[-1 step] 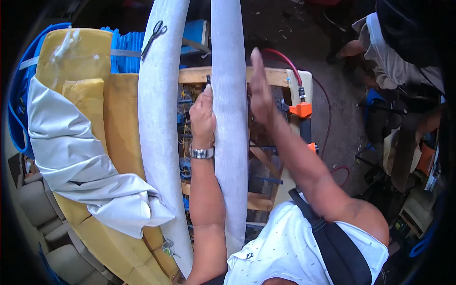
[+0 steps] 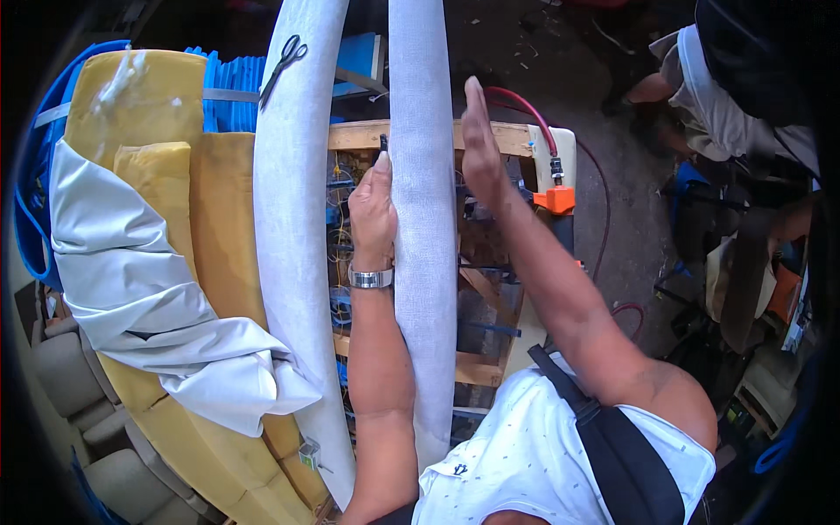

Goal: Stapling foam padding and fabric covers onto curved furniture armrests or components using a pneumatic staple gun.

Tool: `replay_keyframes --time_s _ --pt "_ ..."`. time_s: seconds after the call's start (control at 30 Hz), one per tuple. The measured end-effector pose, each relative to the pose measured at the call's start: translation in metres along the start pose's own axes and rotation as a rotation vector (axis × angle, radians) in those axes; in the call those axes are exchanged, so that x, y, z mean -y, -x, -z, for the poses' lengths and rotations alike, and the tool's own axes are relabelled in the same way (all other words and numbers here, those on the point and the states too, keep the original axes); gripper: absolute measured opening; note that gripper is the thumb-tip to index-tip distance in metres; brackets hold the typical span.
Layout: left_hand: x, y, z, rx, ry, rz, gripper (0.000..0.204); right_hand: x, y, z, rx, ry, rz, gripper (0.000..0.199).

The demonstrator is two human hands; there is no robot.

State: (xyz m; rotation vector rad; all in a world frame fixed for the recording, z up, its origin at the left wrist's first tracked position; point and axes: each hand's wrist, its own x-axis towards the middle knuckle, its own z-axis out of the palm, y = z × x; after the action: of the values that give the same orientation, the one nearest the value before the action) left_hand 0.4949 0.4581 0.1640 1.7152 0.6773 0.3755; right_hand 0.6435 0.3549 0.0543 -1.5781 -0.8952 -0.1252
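My left hand (image 2: 374, 210), a watch (image 2: 371, 279) on its wrist, rests along the left edge of a long white fabric roll (image 2: 422, 262). Its fingers are curled and partly hidden; a short dark stub (image 2: 383, 143) shows beyond the thumb tip, and I cannot make out what it is. Along the roll's right edge my right hand (image 2: 483, 153) is held open and edge-on, fingers straight, somewhat blurred. To the left lies a second long white roll (image 2: 293, 219), with black scissors (image 2: 283, 68) on top at its far end.
Beneath the rolls is a wooden frame (image 2: 359, 137) with springs. An orange-and-black air tool (image 2: 555, 200) on a red hose (image 2: 535, 112) sits at its right. Yellow foam (image 2: 223, 219) and crumpled white material (image 2: 131, 254) lie left. Another person (image 2: 709, 96) is at the far right.
My right hand has shifted slightly away from me along the roll's edge. My left hand and the rolls have stayed nearly in place.
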Motion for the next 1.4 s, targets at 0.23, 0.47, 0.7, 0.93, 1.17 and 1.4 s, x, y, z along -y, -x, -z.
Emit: replay_keyframes --time_s 0.23,0.47,0.7,0.93,1.17,1.4 --pt "0.007 0.019 0.007 -0.081 0.106 0.117 0.040 0.085 -0.005 -0.017 0.177 0.011 -0.222 0.091" --pt "0.021 0.023 0.013 -0.038 0.025 -0.082 0.032 0.177 0.033 0.007 0.470 0.351 -0.103 0.090" --pt "0.009 0.042 0.022 0.133 -0.156 -0.037 0.043 0.225 0.072 0.056 0.609 0.323 -0.062 0.079" --pt "-0.017 0.057 0.008 0.033 -0.120 0.038 0.038 0.135 -0.025 0.060 0.607 0.589 0.152 0.061" --pt "-0.015 0.018 0.010 -0.016 0.280 0.202 0.042 0.069 -0.127 0.023 0.553 0.613 0.064 0.070" --pt "-0.004 -0.001 0.022 -0.045 0.370 0.284 0.036 0.124 -0.019 0.053 0.803 0.207 0.161 0.076"
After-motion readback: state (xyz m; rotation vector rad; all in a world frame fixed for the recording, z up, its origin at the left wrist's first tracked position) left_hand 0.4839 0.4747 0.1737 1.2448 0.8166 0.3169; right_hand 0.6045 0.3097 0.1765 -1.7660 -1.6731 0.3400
